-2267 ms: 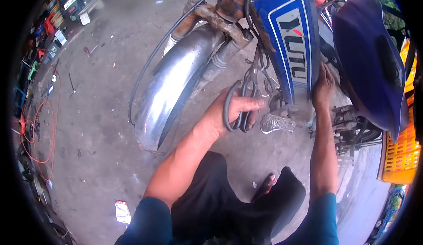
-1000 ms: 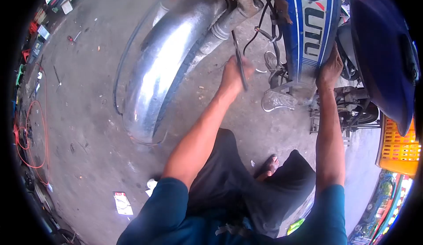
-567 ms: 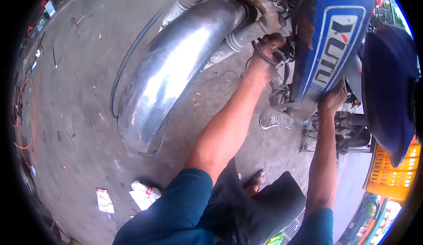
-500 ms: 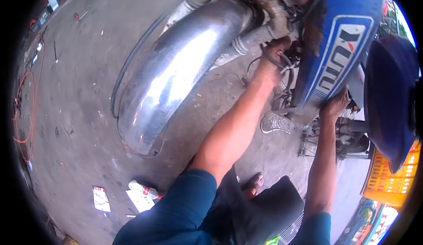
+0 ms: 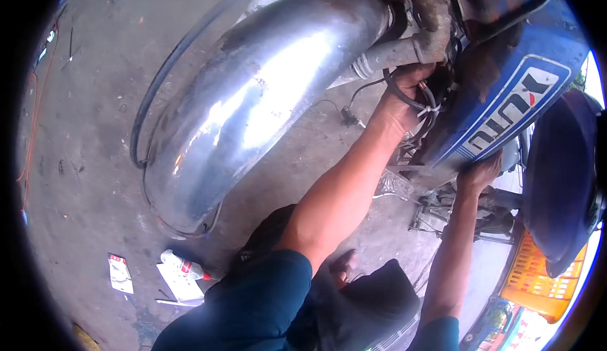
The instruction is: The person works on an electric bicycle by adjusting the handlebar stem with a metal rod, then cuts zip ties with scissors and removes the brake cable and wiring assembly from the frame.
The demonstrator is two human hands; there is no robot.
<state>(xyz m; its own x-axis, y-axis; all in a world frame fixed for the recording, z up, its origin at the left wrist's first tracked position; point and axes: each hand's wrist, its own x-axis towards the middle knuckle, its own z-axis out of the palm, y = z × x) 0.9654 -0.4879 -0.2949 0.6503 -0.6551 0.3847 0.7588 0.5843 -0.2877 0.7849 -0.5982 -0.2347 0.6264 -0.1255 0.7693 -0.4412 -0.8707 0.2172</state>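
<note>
My left hand [image 5: 411,92] reaches in beside the motorcycle's rusty frame, with black cables [image 5: 431,112] looped round its fingers and wrist. The fingertips are hidden behind the frame, so what they touch cannot be made out. My right hand [image 5: 480,173] lies against the lower edge of the blue body panel [image 5: 471,120], which bears white-framed lettering; its fingers are partly hidden behind the panel. The shiny front fender [image 5: 234,117] stands to the left of my left hand. A fork tube [image 5: 386,57] runs just above that hand.
A dark purple seat [image 5: 559,180] is at the right, above an orange crate [image 5: 537,281]. On the floor lie a white and red bottle [image 5: 183,264], a white sheet [image 5: 183,288] and a red and white packet [image 5: 120,274]. A long cable [image 5: 152,92] arcs round the fender.
My left hand has moved up and right from the open space beside the fender into the cables by the frame. My right hand remains at the panel's edge. The view has shifted and tilted.
</note>
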